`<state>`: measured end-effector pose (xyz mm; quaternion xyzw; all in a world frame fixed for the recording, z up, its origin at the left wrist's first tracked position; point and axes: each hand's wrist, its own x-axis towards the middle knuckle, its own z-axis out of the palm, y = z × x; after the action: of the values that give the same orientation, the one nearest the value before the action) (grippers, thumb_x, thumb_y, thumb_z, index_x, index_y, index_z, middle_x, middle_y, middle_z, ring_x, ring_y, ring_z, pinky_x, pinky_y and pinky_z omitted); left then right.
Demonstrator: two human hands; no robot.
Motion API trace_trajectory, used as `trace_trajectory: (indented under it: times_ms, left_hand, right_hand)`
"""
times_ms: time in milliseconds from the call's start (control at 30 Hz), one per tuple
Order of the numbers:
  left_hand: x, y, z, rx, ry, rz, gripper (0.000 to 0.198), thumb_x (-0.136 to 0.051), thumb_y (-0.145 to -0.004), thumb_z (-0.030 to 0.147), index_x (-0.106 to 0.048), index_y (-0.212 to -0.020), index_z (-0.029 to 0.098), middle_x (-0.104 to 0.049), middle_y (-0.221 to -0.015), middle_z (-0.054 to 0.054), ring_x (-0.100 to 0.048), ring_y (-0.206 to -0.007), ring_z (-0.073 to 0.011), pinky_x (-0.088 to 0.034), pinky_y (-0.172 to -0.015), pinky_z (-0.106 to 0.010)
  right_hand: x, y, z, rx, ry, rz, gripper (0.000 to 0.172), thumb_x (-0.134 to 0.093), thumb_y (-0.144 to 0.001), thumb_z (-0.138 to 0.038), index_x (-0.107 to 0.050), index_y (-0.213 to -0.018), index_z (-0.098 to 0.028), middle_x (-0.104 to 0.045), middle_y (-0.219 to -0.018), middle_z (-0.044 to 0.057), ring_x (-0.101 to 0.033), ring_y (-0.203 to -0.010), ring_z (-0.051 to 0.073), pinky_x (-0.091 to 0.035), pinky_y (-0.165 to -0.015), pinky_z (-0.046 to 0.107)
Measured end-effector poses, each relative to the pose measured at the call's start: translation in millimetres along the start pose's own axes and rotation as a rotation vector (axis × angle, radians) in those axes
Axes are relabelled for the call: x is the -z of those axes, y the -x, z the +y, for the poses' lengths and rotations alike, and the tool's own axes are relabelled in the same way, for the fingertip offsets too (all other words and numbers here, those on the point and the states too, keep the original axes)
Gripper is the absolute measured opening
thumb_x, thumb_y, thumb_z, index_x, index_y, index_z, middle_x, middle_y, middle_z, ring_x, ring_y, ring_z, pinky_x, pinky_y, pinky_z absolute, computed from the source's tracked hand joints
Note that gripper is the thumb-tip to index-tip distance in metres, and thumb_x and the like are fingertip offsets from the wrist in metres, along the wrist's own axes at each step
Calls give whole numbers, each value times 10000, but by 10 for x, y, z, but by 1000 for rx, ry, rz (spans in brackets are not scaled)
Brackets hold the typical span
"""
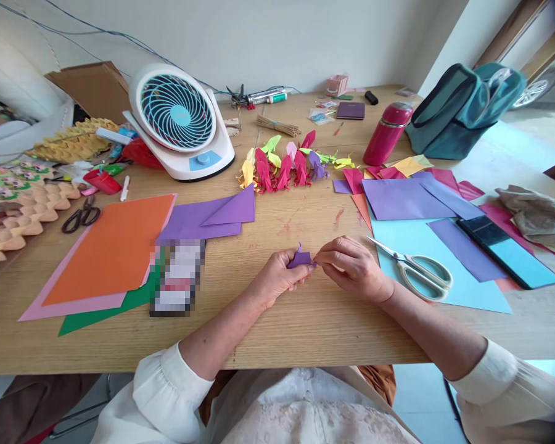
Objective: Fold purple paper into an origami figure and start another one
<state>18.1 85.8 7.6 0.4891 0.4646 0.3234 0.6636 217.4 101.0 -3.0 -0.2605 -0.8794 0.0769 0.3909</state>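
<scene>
Between thumb and fingers, my left hand [280, 275] grips a small folded purple paper piece [300, 259] above the wooden table. A thin purple strip sticks up from its top. Pinched fingers of my right hand [349, 266] meet the right edge of the same piece, where a narrow bit of purple shows at the fingertips. Beyond the hands lies a cluster of folded paper figures [284, 169] in red, yellow, green, pink and purple. White-handled scissors [420, 271] rest on light blue paper [398, 246] to the right of my right hand.
Orange paper [115, 246] and purple sheets [198, 219] lie left, beside a blurred-out phone-like object [178, 277]. A white fan [180, 117], red bottle [386, 135] and teal bag [462, 111] stand behind. A phone [509, 250] and more purple paper [407, 198] lie right.
</scene>
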Motion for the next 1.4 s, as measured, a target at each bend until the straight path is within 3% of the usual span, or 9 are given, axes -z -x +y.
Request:
trace_trajectory:
  times_ms: [333,633,867,1067,1233,1400]
  left_hand:
    - [17,-6,-34,-342,-339,148,226,-632,-782,248,-470,-644,171,-390,-615,56,-341,-587,-78,-296,-555,-215]
    - [-7,20,-42,-487,-524,241,218,-586,-773,143,-418,-640,183,-384,-611,60,-350,-589,-84,-303,-573,-214]
    - [-23,29,-59,-578,-674,276,256,-570,-764,88,-373,-636,190,-378,-627,61,-363,-596,-89,-305,-605,-226]
    - [-25,32,-88,-584,-783,296,214,-600,-775,95,-432,-677,186,-432,-650,52,-407,-617,-100,-313,-616,-237]
    - [-13,29,-82,-565,-729,226,116,-623,-830,160,-542,-748,173,-548,-734,22,-503,-698,-114,-379,-676,-239]
    - [17,-30,-87,-290,-334,170,187,-652,-829,318,-566,-749,172,-531,-644,34,-502,-576,-103,-427,-556,-228]
  right_hand:
    - [-62,-13,-91,-240,-222,37,125,-564,-922,-126,-646,-910,-218,-662,-877,52,-646,-775,162,-515,-685,298]
    - [-42,-12,-111,-290,-274,-34,95,-590,-908,-126,-635,-930,-207,-643,-880,49,-629,-799,169,-508,-720,313]
    - [-102,3,-116,-287,-244,4,93,-580,-905,-112,-599,-876,-198,-620,-840,32,-594,-753,150,-470,-677,280]
    - [-115,4,-167,-267,-119,-36,124,-506,-912,-91,-546,-856,-194,-589,-839,45,-561,-742,163,-440,-663,288]
    - [-88,11,-156,-280,-62,-99,132,-478,-937,-121,-549,-852,-193,-581,-832,51,-542,-738,167,-423,-661,293]
    - [-55,-9,-96,-391,-259,-77,128,-493,-956,-135,-595,-916,-200,-622,-850,33,-586,-751,145,-460,-690,272]
